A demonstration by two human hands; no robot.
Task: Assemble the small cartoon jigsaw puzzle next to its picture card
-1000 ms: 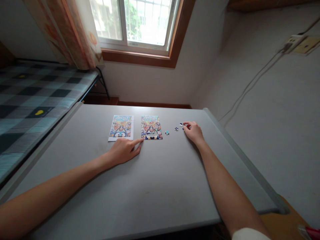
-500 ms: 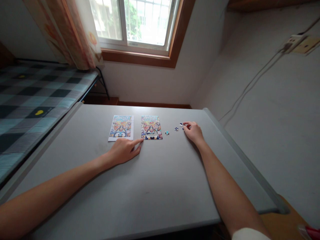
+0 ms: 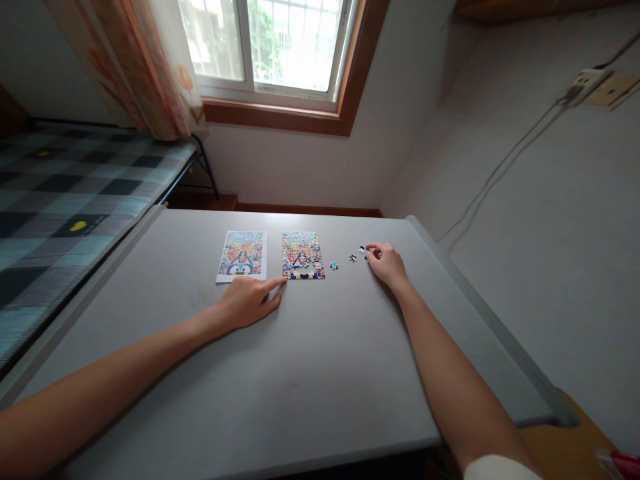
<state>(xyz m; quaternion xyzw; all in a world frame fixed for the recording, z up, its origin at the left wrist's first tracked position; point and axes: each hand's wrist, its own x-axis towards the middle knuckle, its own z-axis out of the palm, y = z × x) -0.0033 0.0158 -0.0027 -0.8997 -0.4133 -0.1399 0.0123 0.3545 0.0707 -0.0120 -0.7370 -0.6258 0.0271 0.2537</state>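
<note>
A jigsaw puzzle (image 3: 301, 247) lies flat on the table, with gaps in its lower part where the surface beneath shows. The index finger of my left hand (image 3: 251, 300) is stretched out to the puzzle's near left corner, and that hand holds nothing. Left of it is a printed reference picture (image 3: 243, 252) with a white border, its near edge partly behind my left hand. My right hand (image 3: 387, 263) has thumb and index finger bent together at a dark puzzle piece (image 3: 367, 257), mostly hidden by the fingertips. Loose beside it lie a blue-and-white piece (image 3: 353, 258), another piece (image 3: 361, 249) and a light-blue piece (image 3: 334, 265).
The grey table (image 3: 300, 373) has a raised rim (image 3: 480, 313) on its right side by the wall. A bed with a checked cover (image 3: 90, 180) stands at the left, beneath a curtain (image 3: 135, 67). Cables (image 3: 505, 160) hang from a wall socket (image 3: 585, 87) at the right.
</note>
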